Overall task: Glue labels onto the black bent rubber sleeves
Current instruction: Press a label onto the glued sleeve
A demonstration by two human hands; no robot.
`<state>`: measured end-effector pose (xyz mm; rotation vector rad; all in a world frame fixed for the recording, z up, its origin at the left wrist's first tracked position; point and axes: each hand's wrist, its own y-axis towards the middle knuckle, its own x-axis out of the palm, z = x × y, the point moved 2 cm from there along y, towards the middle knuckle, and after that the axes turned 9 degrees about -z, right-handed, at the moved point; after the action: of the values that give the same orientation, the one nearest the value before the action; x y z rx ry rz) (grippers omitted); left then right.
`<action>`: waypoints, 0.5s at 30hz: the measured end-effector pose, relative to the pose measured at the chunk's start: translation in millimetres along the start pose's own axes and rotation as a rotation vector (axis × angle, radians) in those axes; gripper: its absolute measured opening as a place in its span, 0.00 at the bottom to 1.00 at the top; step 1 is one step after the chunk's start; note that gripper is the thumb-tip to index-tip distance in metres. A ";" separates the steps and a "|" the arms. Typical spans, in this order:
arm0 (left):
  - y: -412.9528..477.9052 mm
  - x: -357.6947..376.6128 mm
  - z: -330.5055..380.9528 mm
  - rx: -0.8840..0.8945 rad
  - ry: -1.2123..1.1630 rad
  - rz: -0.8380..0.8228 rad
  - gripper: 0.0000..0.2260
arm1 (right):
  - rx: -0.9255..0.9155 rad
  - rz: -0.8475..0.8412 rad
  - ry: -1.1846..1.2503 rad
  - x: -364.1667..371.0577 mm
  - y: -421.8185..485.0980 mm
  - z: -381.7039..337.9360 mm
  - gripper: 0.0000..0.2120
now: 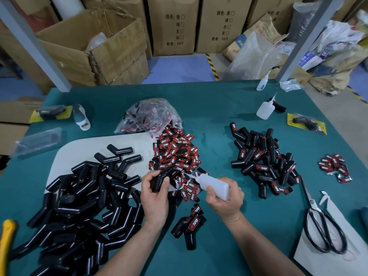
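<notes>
Green counter [209, 108], sleeves piled everywhere. Left hand [154, 198] grips a bare sleeve [162, 177] near its bend, right hand [226, 198] squeezes the glue bottle [215, 185], nozzle aimed at it. Light, bendy rubber by the look; best held by one leg.

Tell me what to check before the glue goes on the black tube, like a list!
1. The bent sleeve gripped by the left hand: ok.
2. The glue bottle held by the right hand: ok.
3. The nozzle aimed at the sleeve: ok.
4. The nozzle tip touching the sleeve: cannot tell.
5. The label pile lying just beyond the hands: ok.
6. Glue left in the bottle: cannot tell.
</notes>
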<state>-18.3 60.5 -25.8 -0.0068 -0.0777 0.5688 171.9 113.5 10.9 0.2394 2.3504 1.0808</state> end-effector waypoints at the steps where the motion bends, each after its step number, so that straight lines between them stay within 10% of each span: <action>1: 0.3 -0.1 -0.7 -0.002 0.000 0.004 0.19 | -0.008 -0.007 -0.004 0.3 0.3 -0.2 0.19; 15: 0.1 -0.6 -0.8 -0.016 -0.042 0.033 0.13 | -0.018 -0.029 0.000 2.2 -0.9 0.9 0.17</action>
<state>-18.8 60.3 -26.7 -0.0115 -0.1233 0.6015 170.7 114.3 8.8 0.1982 2.3361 1.0878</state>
